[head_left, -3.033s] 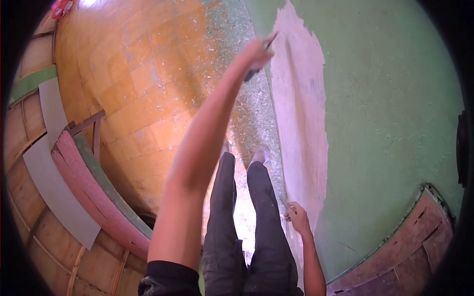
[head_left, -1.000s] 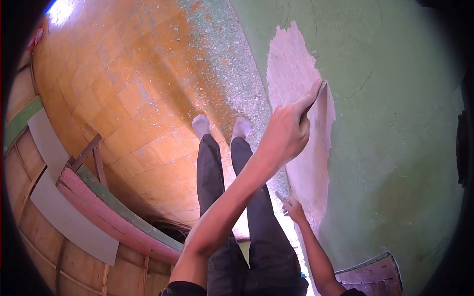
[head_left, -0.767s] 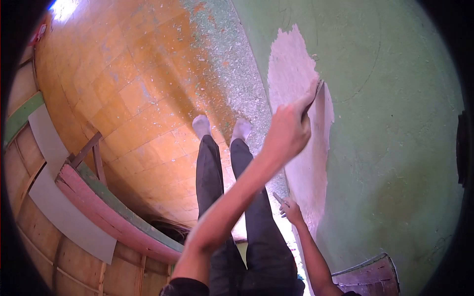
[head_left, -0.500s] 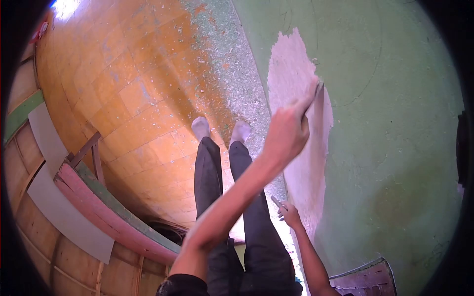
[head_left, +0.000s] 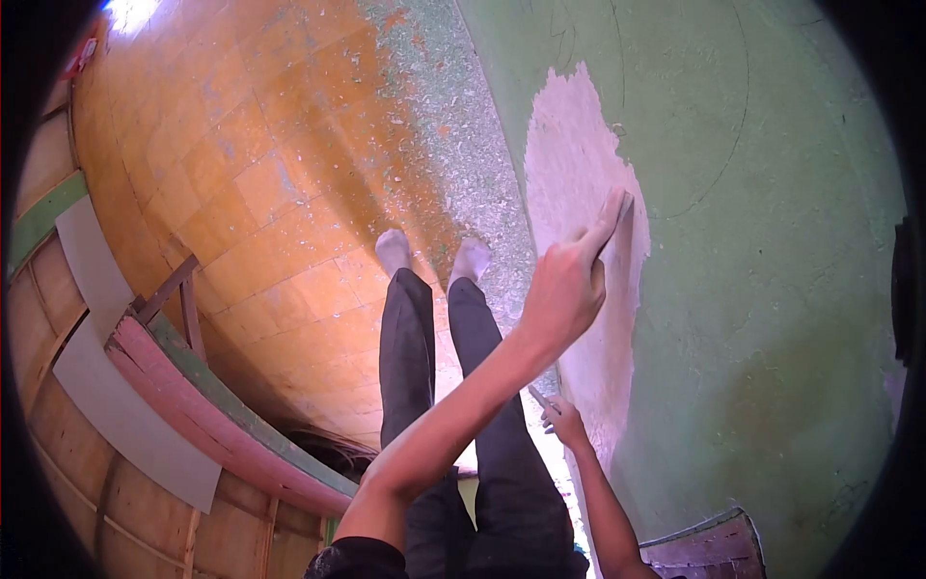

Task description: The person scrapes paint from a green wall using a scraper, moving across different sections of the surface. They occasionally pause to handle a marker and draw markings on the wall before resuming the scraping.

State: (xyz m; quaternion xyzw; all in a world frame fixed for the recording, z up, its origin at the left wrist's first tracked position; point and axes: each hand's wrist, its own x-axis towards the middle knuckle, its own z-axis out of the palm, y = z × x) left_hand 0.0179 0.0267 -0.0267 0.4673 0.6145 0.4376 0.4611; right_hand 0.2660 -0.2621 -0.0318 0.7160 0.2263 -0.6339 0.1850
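Green wall (head_left: 772,289) on the right, scratched, with a pale bare patch (head_left: 579,145) of pinkish plaster down its left part. Orange tiled floor (head_left: 270,174), worn and glossy. Strip of paint flakes (head_left: 453,135) along the wall's foot. Lower left: wooden frame (head_left: 222,386) edged pink and green, grey sheet (head_left: 106,386) just beside it, plywood boards (head_left: 87,502) beyond. Bright glare (head_left: 125,14) on the floor, top left.

3 s ago the left hand (head_left: 569,289) reached far out to the top-left edge of the bare patch (head_left: 579,154); now it is drawn back to the patch's right border. Over the last 1 s the hand and its scraper (head_left: 627,206) slid slightly lower in frame along that border. The right hand (head_left: 562,423), gripping a small blade (head_left: 536,395), drifted a touch left.
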